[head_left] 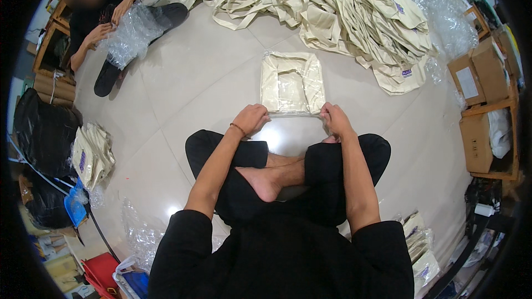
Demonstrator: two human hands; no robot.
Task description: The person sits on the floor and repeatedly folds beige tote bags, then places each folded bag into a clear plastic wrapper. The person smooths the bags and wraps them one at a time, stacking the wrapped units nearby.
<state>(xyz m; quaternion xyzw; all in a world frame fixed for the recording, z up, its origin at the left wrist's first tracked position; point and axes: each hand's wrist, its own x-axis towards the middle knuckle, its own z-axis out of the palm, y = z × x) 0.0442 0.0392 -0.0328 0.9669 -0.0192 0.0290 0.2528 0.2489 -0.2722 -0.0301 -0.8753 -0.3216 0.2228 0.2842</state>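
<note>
A folded cream tote bag in a clear plastic sleeve (292,84) lies flat on the floor in front of my crossed legs. Its handle strap shows through the plastic as a squared loop. My left hand (252,119) pinches the sleeve's near left corner. At the near right corner my right hand (334,118) is closed on the plastic edge, thumb and fingers together. The near edge runs straight between both hands.
A big heap of cream tote bags (354,16) spreads across the far floor. Clear plastic sleeves (451,22) pile beside it. At far left a seated person handles plastic (133,33). Packed bags (93,155) stack at left; cardboard boxes (479,72) stand at right.
</note>
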